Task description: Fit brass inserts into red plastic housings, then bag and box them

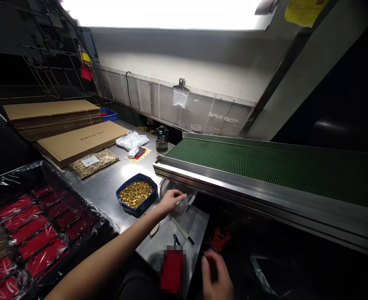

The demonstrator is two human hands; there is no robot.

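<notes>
My left hand (172,201) reaches out past the blue tray, its fingertips pinched on a clear plastic bag (181,206) at a pale-rimmed holder (191,199) beside the conveyor. Lower right, my right hand (217,275) is half curled, with a gap between thumb and fingers and nothing visible in it. Left of that hand, a red flat piece (172,271) lies at the table's near edge, partly blurred out. The blue tray (155,192) holds many small gold-coloured metal pieces (135,193). A thin pale tool with a dark tip (182,231) rests on the metal table (109,188).
A green ribbed conveyor (227,162) with a metal side rail runs to the right. On the left stands a plastic-lined black crate (93,204) of red pieces. Behind it are cardboard stacks (84,139), a bag of gold pieces (94,163) and a dark jar (162,138).
</notes>
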